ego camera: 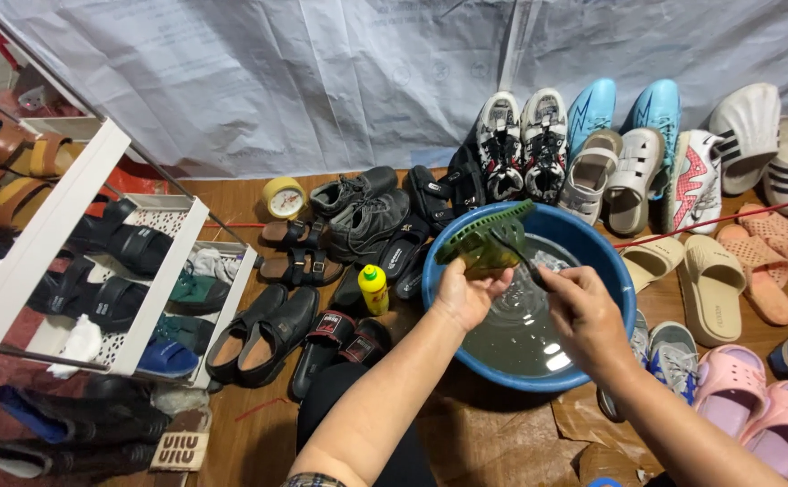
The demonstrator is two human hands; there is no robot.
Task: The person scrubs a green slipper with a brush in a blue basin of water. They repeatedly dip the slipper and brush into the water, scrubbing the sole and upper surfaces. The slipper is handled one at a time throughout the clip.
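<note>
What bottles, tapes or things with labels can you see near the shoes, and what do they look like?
Squeeze bottle: upright among the dark sandals, left of the blue basin; yellow body, green cap, small red label.
Tape roll: on the floor by the white sheet, beside the black shoes; round, yellowish, pale core.
Insole label: bottom left, on a tan shoe; dark block letters.
No screens or signs.

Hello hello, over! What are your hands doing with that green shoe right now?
Left hand gripping green shoe above blue basin. Right hand working dark brush on it. Yellow bottle beside basin, shoes crowd all round; nothing blocking.
</note>
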